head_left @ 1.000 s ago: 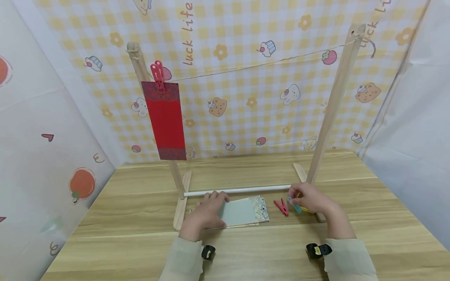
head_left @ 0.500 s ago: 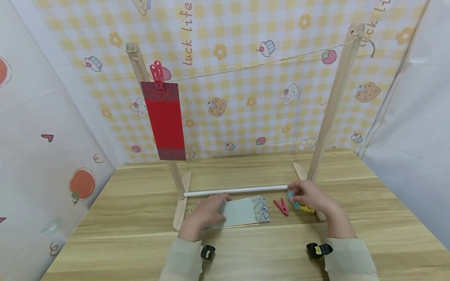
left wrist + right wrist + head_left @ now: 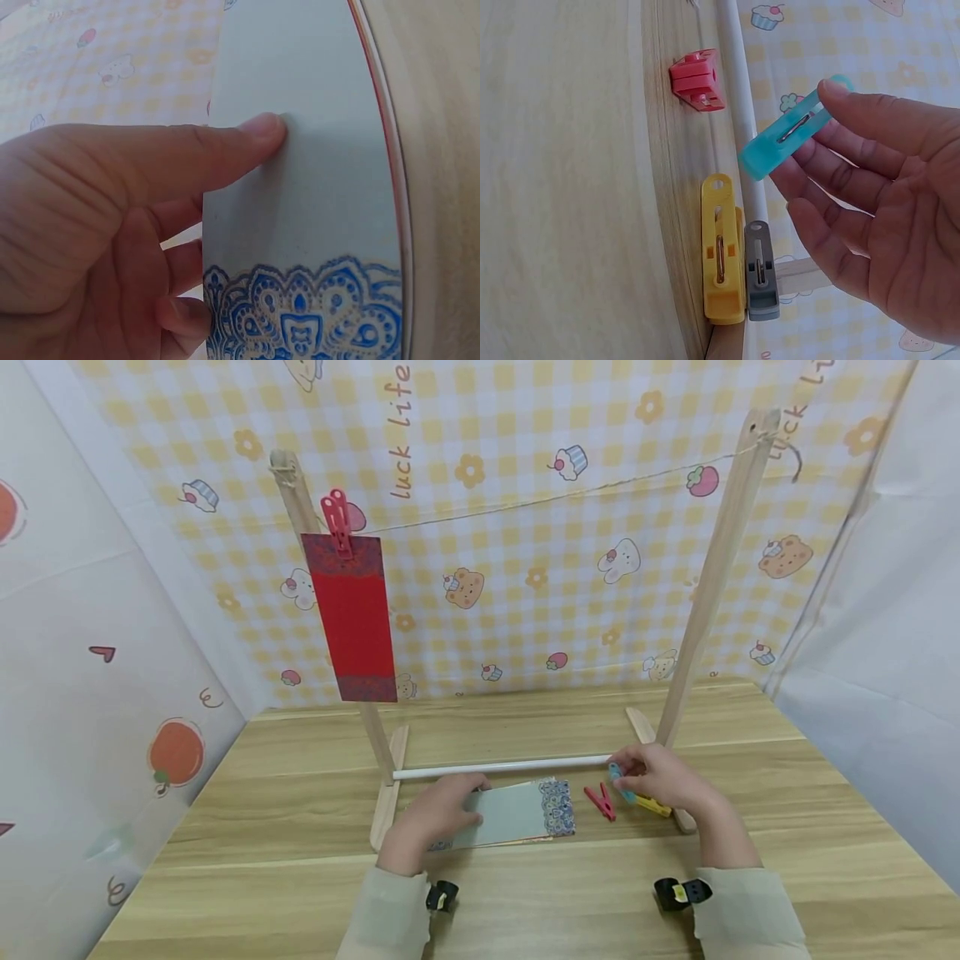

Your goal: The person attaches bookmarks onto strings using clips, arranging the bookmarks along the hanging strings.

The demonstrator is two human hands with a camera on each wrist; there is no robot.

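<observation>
My left hand (image 3: 438, 814) grips a pale grey-blue card (image 3: 330, 180) by its far long edge. The thumb lies on its face and the fingers go behind it. Blue lace-like patterns band the card's ends, and a red edge of another card shows under it. In my right hand (image 3: 660, 777) a teal clothespin (image 3: 791, 135) is pinched between thumb and fingers. Below that hand lie a yellow clothespin (image 3: 721, 262) and a grey one, side by side. A pink clothespin (image 3: 600, 802) lies between the card and the right hand.
Two wooden posts, the left (image 3: 300, 502) and the right (image 3: 708, 577), hold a string (image 3: 517, 508) above the table. A red card (image 3: 352, 618) hangs from it at left by a pink clothespin (image 3: 339, 527). A white bar (image 3: 517, 767) joins the posts low down.
The right hand has lifted the teal clothespin from beside the yellow one. The left hand has changed from lying over the card to gripping its edge, and the card's left patterned end now shows.
</observation>
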